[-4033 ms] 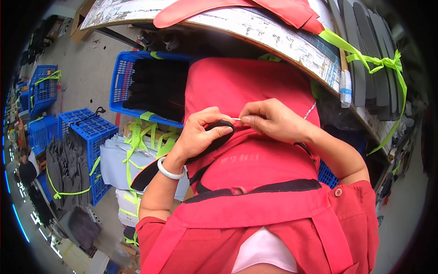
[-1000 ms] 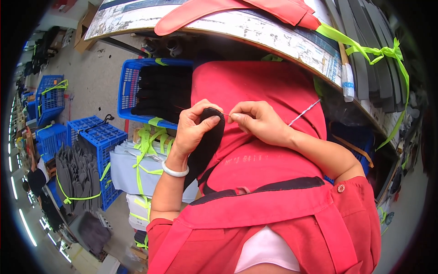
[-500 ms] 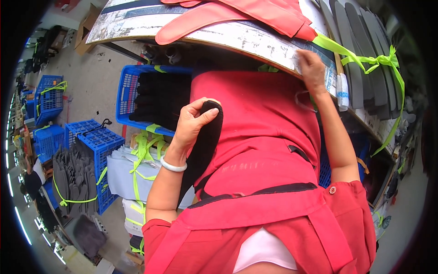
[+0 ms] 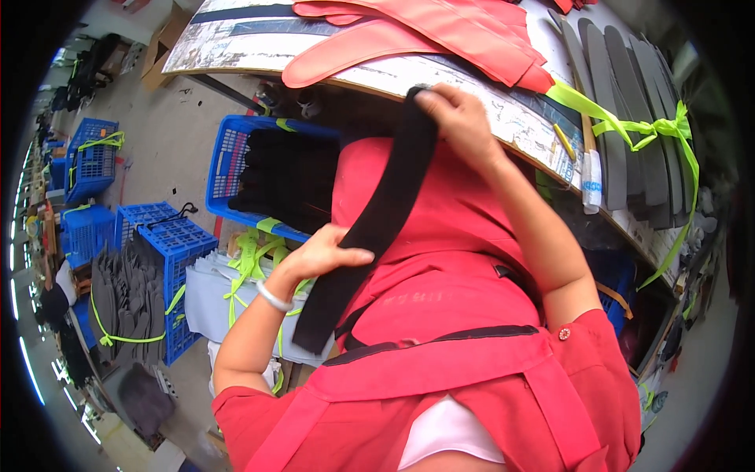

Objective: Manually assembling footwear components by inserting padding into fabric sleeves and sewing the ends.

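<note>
A long black fabric strip [image 4: 391, 189] stretches slantwise in front of my red apron [image 4: 440, 283]. Its far end is pinched in my right hand [image 4: 462, 118], close to the table's edge. Lower down, my left hand [image 4: 324, 250] grips the strip near its middle, with the thumb lying across the top. The strip's free end hangs down past my left wrist. On the table [image 4: 236, 49], coral-red strap pieces [image 4: 377, 59] lie in a pile. A thin yellow tool [image 4: 564, 141], too small to make out exactly, rests to the right of my right hand.
A blue basket [image 4: 216, 169] holding black pieces stands at the left, below the table. Pale sheets tied with neon ribbon [image 4: 206, 295] sit nearer, beside another blue crate [image 4: 182, 256] and grey bundled pieces [image 4: 130, 299]. Grey strips [image 4: 621, 118] lie tied at the table's right.
My right hand has left the table's edge and moved left onto the strip's end. The strip is now stretched out between both hands. The yellow tool now shows on the table.
</note>
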Demonstrator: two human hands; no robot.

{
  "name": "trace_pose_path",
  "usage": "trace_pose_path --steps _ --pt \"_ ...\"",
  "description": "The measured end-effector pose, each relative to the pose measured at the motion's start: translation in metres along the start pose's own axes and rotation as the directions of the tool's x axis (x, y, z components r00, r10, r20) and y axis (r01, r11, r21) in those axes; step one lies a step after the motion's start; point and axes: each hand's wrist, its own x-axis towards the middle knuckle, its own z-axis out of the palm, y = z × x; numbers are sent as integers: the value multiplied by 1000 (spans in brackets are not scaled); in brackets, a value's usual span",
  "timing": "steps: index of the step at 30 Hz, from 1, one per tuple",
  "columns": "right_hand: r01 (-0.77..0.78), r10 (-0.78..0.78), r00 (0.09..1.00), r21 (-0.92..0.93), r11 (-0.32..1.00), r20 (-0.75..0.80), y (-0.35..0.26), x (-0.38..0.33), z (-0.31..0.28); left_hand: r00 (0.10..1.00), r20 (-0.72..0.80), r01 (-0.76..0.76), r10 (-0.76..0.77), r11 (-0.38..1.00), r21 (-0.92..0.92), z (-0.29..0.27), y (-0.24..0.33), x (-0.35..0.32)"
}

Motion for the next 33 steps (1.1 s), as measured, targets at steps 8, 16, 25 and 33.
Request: trace_pose_path --steps 8,16,25,33 --pt "-325 182 673 65 944 717 -25 -68 91 738 -654 -532 169 741 -410 -36 11 8" --pt "-540 277 656 181 822 702 -5 -85 107 739 -637 -577 219 694 -430 1 -34 12" --pt "-465 247 605 85 881 757 -14 -79 98 770 -618 -564 160 624 -541 16 -38 8" --pt "-312 262 626 -72 947 734 -2 -66 97 755 -577 -656 312 319 -685 -2 -27 18"
